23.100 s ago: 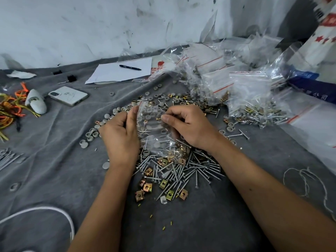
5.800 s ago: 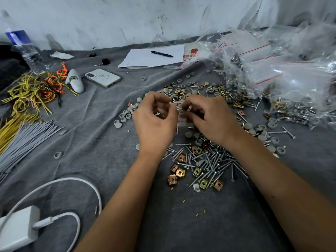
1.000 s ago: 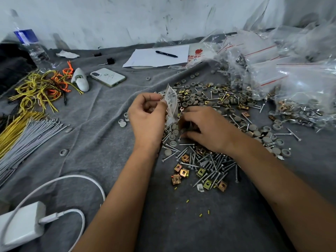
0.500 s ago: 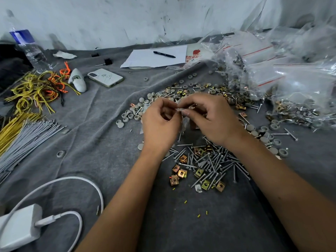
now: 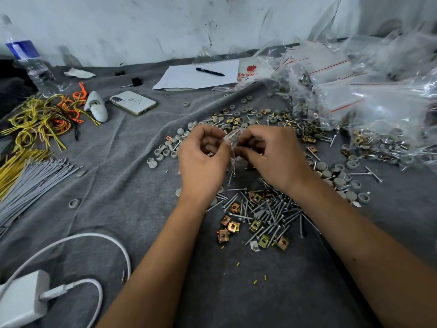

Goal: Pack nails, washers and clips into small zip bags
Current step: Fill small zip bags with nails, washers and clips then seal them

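Item — small zip bag, pinched between my left hand and right hand. Filled bags at two o'clock; loose nails, washers, clips remain — plenty.

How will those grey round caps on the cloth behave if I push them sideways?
The grey caps look small, so probably light and easy to scatter. Most lie flat on the wrinkled grey cloth, so they would likely slide or snag rather than roll. One tipped on edge could roll, given the round rim.
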{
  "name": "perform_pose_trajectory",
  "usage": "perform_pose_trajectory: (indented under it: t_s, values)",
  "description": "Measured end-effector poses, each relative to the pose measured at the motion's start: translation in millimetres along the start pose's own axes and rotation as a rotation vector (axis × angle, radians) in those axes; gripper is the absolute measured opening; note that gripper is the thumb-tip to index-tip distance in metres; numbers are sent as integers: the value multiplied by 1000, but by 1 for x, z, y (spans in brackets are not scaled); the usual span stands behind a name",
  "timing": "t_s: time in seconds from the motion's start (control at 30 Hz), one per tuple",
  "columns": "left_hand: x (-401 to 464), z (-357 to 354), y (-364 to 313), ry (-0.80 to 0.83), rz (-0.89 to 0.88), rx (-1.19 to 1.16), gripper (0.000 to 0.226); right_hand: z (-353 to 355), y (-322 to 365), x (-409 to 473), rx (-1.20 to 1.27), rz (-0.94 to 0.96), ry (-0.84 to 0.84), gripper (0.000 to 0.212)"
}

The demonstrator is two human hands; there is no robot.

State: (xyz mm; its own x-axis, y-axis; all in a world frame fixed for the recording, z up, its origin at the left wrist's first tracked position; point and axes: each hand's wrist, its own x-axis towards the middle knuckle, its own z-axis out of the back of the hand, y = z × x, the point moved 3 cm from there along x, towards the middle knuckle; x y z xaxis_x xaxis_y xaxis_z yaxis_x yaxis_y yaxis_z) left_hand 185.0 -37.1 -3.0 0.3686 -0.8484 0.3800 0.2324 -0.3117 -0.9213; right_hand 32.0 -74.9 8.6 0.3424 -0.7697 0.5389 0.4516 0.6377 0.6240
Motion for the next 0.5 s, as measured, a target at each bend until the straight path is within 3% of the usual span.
perform_pose_trajectory:
  t_s: [0.17, 0.33, 0.5]
  values:
    - [0, -1, 0, 11, -1, 5, 14, 9, -2, 3, -7, -45, -114, 7]
    - [-4, -5, 0, 56, 16, -2, 14, 37, -26, 3, -385, -290, -288, 6]
    - [-7, -9, -4, 89, 20, -59, 11, 70, -62, -1, -700, -654, -128, 9]
